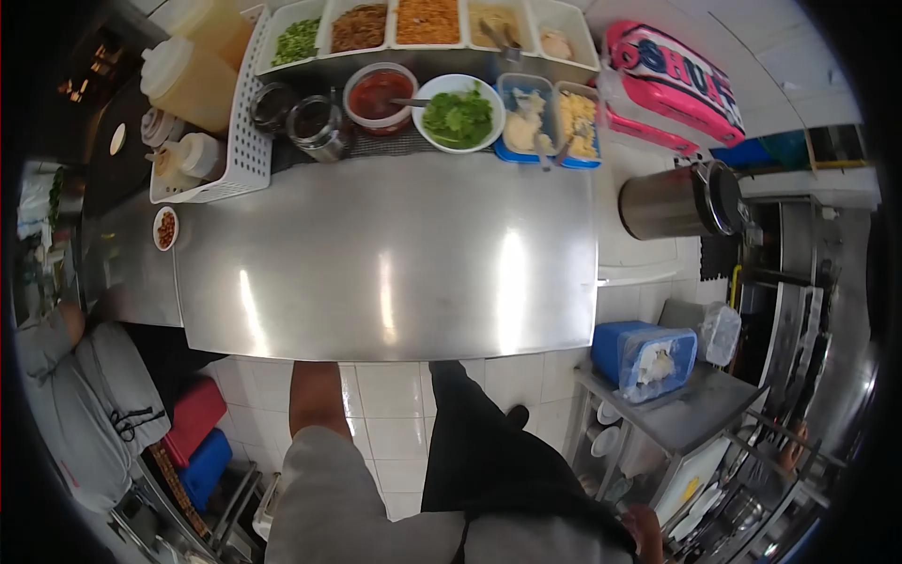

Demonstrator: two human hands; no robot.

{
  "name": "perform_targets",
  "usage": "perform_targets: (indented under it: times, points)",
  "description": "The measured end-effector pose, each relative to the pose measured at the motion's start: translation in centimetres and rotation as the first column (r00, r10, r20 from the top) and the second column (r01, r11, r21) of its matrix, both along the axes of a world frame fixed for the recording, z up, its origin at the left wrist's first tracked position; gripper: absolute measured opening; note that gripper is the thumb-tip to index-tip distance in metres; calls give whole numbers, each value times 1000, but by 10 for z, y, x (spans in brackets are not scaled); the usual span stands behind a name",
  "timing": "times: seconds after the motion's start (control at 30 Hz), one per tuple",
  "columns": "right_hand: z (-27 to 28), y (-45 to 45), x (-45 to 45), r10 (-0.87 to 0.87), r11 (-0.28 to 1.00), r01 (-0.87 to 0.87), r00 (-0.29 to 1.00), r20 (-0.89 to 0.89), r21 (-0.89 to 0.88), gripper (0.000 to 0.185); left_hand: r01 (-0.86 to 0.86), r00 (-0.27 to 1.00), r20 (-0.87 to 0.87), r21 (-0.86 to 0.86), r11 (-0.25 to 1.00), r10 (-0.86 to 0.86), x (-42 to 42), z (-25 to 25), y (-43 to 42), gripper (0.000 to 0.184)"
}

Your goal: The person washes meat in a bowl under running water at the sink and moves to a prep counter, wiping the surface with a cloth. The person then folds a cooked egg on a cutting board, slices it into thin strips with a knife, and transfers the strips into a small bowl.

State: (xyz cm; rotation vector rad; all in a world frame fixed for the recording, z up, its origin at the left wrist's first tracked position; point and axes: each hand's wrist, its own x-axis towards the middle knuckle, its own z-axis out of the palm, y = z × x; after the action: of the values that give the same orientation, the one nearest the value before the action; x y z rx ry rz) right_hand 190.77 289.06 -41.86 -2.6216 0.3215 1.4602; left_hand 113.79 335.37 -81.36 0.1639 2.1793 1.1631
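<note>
My right hand (644, 531) hangs low at the bottom right, beside the black apron (526, 470); its fingers are not clear enough to read. My left hand does not show. Ahead is a bare steel worktop (376, 254). Along its back stand a white bowl of green herbs (458, 115), a tub of red sauce (381, 94) with a spoon in it, and dark glass jars (318, 127). Two blue-based tubs (524, 117) with pale and yellow food sit to the right. A small dish of nuts or beans (165, 228) lies at the left.
White food trays (427, 23) line the back. A perforated basket (254, 122) holds squeeze bottles. At right are a pink package (672, 85), a steel bin (667, 202) and a blue container (639, 357) on a low table. Another person (94, 395) in grey stands at left.
</note>
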Motion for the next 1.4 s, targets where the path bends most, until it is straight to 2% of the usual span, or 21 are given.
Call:
perform_targets:
  times: [0.13,0.17,0.2,0.23,0.27,0.33,0.4,0.43,0.47,0.5,0.53,0.57,0.63,0.7,0.77,0.8,0.83,0.9,0.97,1.1,1.4]
  points:
    - [-28,-19,-1,56,998,-57,997,-59,-2,23,-221,949,287,311,924,130,1,26,-7,36]
    - [-38,-37,5,58,998,-56,995,-87,19,23,-278,918,377,392,877,123,3,29,-15,36]
    - [-73,-81,35,340,929,-309,929,-143,204,22,-312,883,465,475,823,66,7,40,-25,35]
    - [-74,-87,29,240,961,-209,956,-169,183,20,-355,830,558,540,763,-9,11,42,-38,35]
    - [-74,-91,20,135,982,-106,973,-187,159,18,-326,820,569,550,769,-59,16,51,-57,35]
    - [-59,-69,-18,37,994,-27,995,-92,106,17,57,948,302,167,984,-106,50,97,-91,13]
    - [-88,-108,-10,124,984,-104,983,-137,144,25,163,917,346,131,978,-199,99,121,-135,15]
    - [-113,-140,-6,-10,964,57,983,-182,258,26,238,904,340,102,966,-259,136,133,-155,17]
    - [-131,-161,-4,53,965,-5,983,-175,263,29,365,858,366,61,929,-361,178,145,-179,16]
    - [-132,-172,-9,95,952,-58,989,-112,300,33,493,800,381,22,870,-463,213,157,-200,15]
    - [-142,-193,-8,167,931,-129,982,-85,341,35,665,656,337,166,729,-675,235,133,-227,12]
    - [-174,-230,-4,458,793,-458,883,103,403,37,795,548,343,68,603,-762,278,152,-245,12]
    - [-181,-263,-17,392,820,-457,887,242,344,38,906,328,367,138,400,-870,389,196,-289,12]
    - [-162,-288,-26,318,848,-407,904,287,341,38,988,-83,261,147,-46,-962,491,232,-333,19]
    - [-149,-309,-30,239,865,-343,924,300,368,38,877,-452,80,221,-427,-888,582,287,-368,20]
    - [-142,-320,-26,204,867,-311,935,292,390,38,798,-556,-44,254,-547,-830,621,295,-384,21]
    - [-134,-327,-21,174,868,-283,943,284,409,38,703,-638,-167,273,-657,-752,659,302,-396,23]
    - [-129,-339,1,145,842,-285,937,317,458,41,533,-677,-544,102,-840,-496,734,348,-414,24]
    - [-122,-346,27,44,814,-255,923,383,522,40,468,-607,-712,38,-883,-352,800,366,-423,23]
    - [-69,-327,66,-148,802,-158,882,448,577,38,454,-627,-756,-158,-877,-188,907,377,-421,17]
    - [5,-280,144,-65,782,-245,882,466,573,34,407,-613,-786,-226,-885,-82,1052,331,-433,15]
